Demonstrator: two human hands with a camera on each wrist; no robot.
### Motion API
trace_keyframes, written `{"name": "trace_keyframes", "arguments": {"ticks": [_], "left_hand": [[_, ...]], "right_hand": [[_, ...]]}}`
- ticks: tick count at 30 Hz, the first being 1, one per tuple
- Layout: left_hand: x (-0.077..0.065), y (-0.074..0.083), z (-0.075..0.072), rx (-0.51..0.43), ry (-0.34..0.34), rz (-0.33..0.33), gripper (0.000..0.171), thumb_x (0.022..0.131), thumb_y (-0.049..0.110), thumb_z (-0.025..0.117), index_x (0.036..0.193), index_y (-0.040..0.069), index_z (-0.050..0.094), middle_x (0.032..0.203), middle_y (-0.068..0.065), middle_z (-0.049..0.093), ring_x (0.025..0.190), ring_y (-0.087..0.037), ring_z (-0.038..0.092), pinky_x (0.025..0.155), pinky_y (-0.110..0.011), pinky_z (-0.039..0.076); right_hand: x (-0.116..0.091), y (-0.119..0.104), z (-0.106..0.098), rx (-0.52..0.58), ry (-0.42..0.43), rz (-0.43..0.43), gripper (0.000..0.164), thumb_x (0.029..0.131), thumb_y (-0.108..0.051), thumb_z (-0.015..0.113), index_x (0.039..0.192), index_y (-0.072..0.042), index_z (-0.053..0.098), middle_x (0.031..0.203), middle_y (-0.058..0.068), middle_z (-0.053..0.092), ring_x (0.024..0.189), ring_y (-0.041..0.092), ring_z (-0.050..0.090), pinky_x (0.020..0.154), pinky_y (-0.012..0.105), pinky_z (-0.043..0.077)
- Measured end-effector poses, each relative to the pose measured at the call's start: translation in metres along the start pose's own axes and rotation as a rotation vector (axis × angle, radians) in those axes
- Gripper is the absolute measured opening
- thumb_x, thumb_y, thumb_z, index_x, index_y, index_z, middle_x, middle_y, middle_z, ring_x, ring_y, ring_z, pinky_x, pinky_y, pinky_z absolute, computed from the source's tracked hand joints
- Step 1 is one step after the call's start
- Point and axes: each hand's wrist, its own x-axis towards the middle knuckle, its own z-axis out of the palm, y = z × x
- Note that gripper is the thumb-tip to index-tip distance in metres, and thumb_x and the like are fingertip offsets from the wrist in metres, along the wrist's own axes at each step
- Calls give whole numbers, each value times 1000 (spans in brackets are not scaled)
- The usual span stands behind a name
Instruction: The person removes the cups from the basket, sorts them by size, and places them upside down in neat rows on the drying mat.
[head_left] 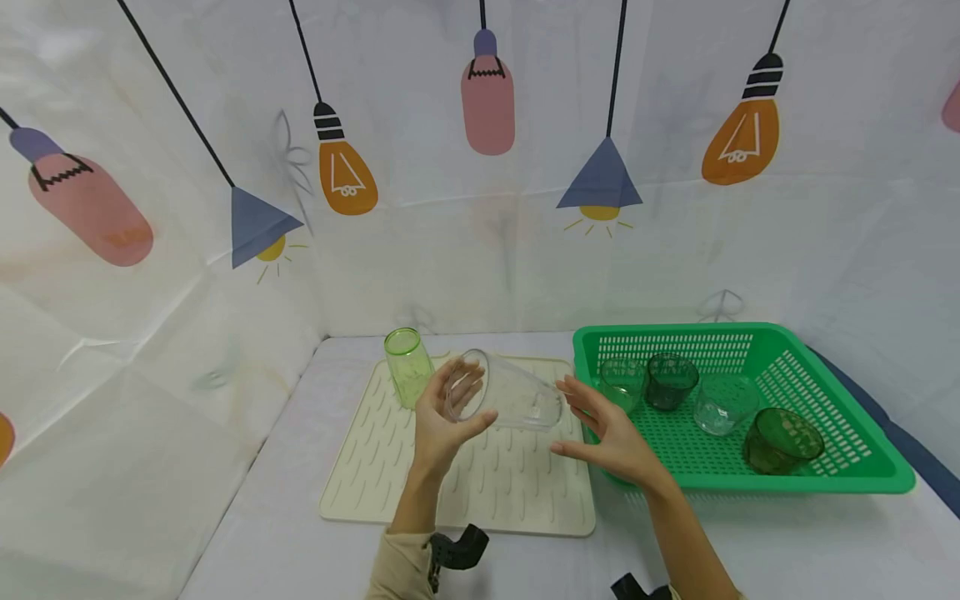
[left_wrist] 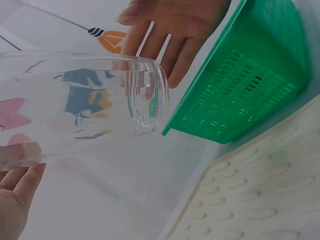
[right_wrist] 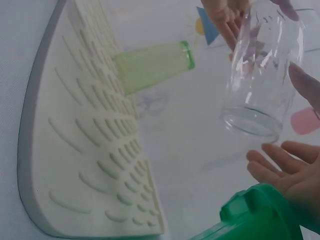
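A tall clear drinking glass [head_left: 525, 398] is held tilted on its side above the mat, its mouth toward my left. My left hand [head_left: 444, 421] grips it near the rim, fingers behind the wall and thumb in front. The right hand [head_left: 609, 433] is spread by the glass's base, fingers and thumb apart; in the right wrist view a small gap shows between the fingers [right_wrist: 280, 162] and the base. On the mat's far left stands a green-tinted glass [head_left: 408, 367], upright.
A cream ridged drying mat [head_left: 525, 500] lies under the hands on a white table [head_left: 292, 550]. To the right, a green plastic basket [head_left: 892, 475] holds several short glasses, including a dark one [head_left: 670, 383] and an olive-green one [head_left: 780, 442]. Behind hangs a lamp-printed white sheet [head_left: 420, 267].
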Motion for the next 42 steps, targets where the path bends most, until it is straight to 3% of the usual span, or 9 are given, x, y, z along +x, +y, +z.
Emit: {"name": "trace_keyframes", "arguments": {"ticks": [8,12,13,14,18,22,27,34,42], "left_hand": [[-4,-4,0,-107,15,-31,92,71,21,83,136,-15,29,130,-17,48,126,-41,43,107,-38,36],[-4,-6,0,-164,11,-44,92,72,25,82,137,-13,30,129,-14,47,125,-29,48,107,-35,36],[-4,-7,0,-180,12,-49,90,72,25,82,136,-12,31,128,-13,47,124,-26,49,106,-34,37],[-4,-7,0,-190,17,-55,89,72,24,82,136,-11,32,128,-11,47,123,-25,49,106,-33,38],[-5,-9,2,-220,42,-93,88,72,24,82,136,-11,32,127,-9,47,122,-24,48,101,-29,44],[-7,-10,4,-259,58,-114,91,71,26,82,136,-13,31,127,-9,46,119,-21,48,96,-26,46],[-8,-10,2,-289,12,-139,93,73,26,82,138,-13,27,135,-15,38,123,-20,43,100,-26,44],[-17,-6,-13,-195,-138,-224,100,79,28,77,143,-14,12,146,-36,17,133,-34,34,104,-28,39],[-37,1,-42,21,-145,-341,73,83,10,71,141,-9,30,137,-34,36,128,-46,38,98,-30,46]], "right_hand": [[4,4,2,75,15,70,81,80,-6,73,146,2,26,150,22,26,138,41,22,106,46,31],[6,6,5,208,-8,75,82,80,-3,72,146,3,24,153,25,14,139,34,24,101,31,42],[7,7,6,245,-14,70,82,80,-2,72,146,4,23,153,25,11,131,27,40,92,24,48],[8,7,7,277,-17,72,82,80,-2,72,146,3,24,153,25,9,127,20,44,86,20,50],[11,8,11,347,-10,79,81,79,-2,73,145,1,26,154,19,3,124,11,40,76,22,54],[11,7,13,353,25,103,76,78,-3,74,142,-2,33,153,16,12,130,18,38,85,26,52],[10,6,13,428,72,85,65,76,2,74,134,-5,43,139,10,37,112,11,56,81,27,55],[9,4,11,550,106,2,59,78,9,68,130,-7,44,129,5,48,113,13,55,83,26,54],[9,1,5,608,116,-34,59,80,10,65,132,-3,39,125,5,50,114,13,52,92,24,49]]}}
